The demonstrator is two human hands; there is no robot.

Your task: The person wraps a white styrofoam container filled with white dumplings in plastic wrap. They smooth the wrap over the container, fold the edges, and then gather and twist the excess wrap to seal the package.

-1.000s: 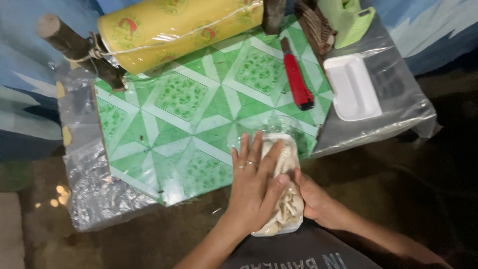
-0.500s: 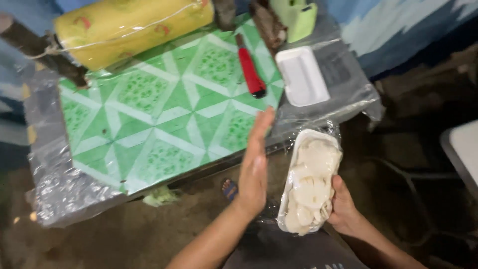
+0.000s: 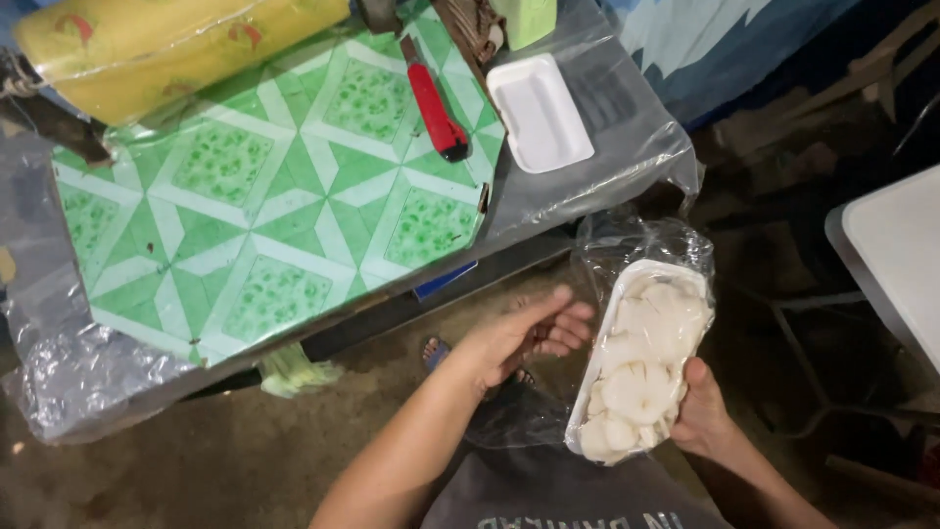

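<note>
My right hand [image 3: 701, 416] holds a white foam tray of pale, round sliced pieces [image 3: 638, 360], wrapped in clear film, off the table's right front corner. Loose film [image 3: 636, 240] bunches above the tray's far end. My left hand [image 3: 524, 335] is just left of the tray with fingers partly curled, holding nothing; whether it touches the film I cannot tell. Both hands are below the table edge, over the ground.
A green-and-white patterned table [image 3: 264, 206] under clear plastic sheet carries a big yellow cling-film roll [image 3: 166, 44], a red utility knife [image 3: 433, 100] and an empty white foam tray [image 3: 539, 113]. A white surface [image 3: 896, 245] stands at right. A foot in a sandal [image 3: 436, 353] shows below.
The wrapped tray came off the table's front edge and moved right and down in my right hand. My left hand lifted off its top and now sits beside it.
</note>
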